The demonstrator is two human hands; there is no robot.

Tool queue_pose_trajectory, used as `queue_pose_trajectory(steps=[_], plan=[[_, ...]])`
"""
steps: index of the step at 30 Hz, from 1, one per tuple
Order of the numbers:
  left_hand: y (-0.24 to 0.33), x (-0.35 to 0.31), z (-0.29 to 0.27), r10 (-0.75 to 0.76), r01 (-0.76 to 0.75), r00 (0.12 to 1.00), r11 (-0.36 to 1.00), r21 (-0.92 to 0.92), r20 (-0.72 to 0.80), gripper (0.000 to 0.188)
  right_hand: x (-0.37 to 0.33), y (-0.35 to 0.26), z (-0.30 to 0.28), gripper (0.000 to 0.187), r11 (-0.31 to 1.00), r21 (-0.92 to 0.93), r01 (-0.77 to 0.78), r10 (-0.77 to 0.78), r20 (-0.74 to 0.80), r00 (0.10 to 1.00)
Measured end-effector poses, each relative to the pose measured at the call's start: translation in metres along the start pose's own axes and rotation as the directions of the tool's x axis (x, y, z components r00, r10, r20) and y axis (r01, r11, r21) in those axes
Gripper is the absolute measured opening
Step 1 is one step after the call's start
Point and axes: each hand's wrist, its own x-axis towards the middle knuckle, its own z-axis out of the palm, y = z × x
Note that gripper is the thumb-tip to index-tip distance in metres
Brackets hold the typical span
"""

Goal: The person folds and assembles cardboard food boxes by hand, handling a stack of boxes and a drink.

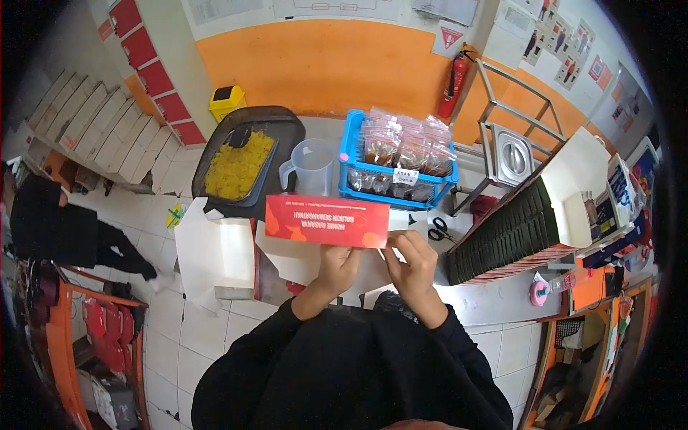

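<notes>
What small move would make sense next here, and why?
Probably steady the red carton with the left hand and work its near right corner with the right hand: both hands are at its near edge, and the right one appears to pinch that corner.

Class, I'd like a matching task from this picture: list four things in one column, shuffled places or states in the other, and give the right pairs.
1. Red carton
2. Plastic jug
3. Blue crates
4. Scissors

A. Filled with clear bags of dark contents
B. Lying near the long stack of cartons
C. Held by the left hand and right hand
D. Standing beside the black tray

Pairs: 1-C, 2-D, 3-A, 4-B
</notes>
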Motion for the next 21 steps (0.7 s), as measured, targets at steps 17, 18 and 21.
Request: queue_pose_trajectory(steps=[17,18,21], plan=[[0.020,-0.020,-0.006,0.084,-0.069,0.992,0.985,0.161,-0.089,0.012,0.001,-0.004,0.016,0.021,0.983,0.164,-0.084,0.052,0.193,0.980],[0.021,-0.021,-0.007,0.082,-0.066,0.992,0.985,0.160,-0.092,0.012,0.000,-0.002,0.016,0.025,0.978,0.174,-0.111,0.069,0.231,0.971],[0.025,-0.022,-0.016,-0.088,0.090,0.996,0.990,0.106,-0.028,0.013,0.008,-0.001,0.018,0.051,0.990,0.135,-0.029,0.005,0.173,0.985]])
